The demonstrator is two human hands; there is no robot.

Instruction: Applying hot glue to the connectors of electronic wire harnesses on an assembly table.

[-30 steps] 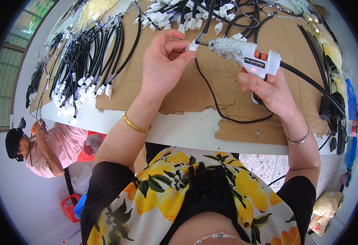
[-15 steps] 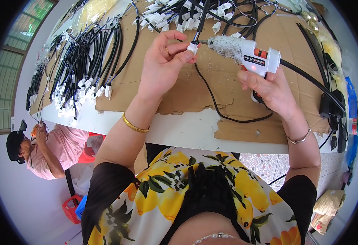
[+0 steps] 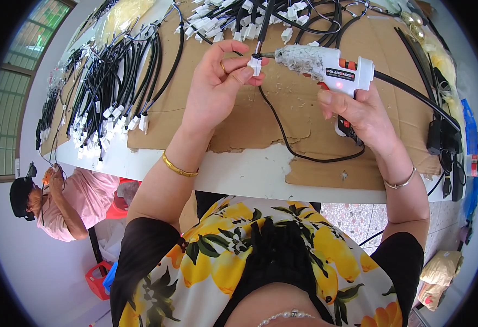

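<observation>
Clearly, the left hand [image 3: 217, 82] was pinching a small, white, blocky plastic connector [image 3: 254, 66] between thumb and fingers, its wire end facing away from the person and in line with a round, black-sheathed cable [image 3: 265, 23]. To its right, the right hand [image 3: 361, 117] was wrapped around the handle of a white, pistol-shaped plastic glue gun [image 3: 331, 68]. The gun's narrow, tapered nozzle [image 3: 268, 55] pointed left, roughly square to the cable, at that wire end; whether they touched could not be told.
</observation>
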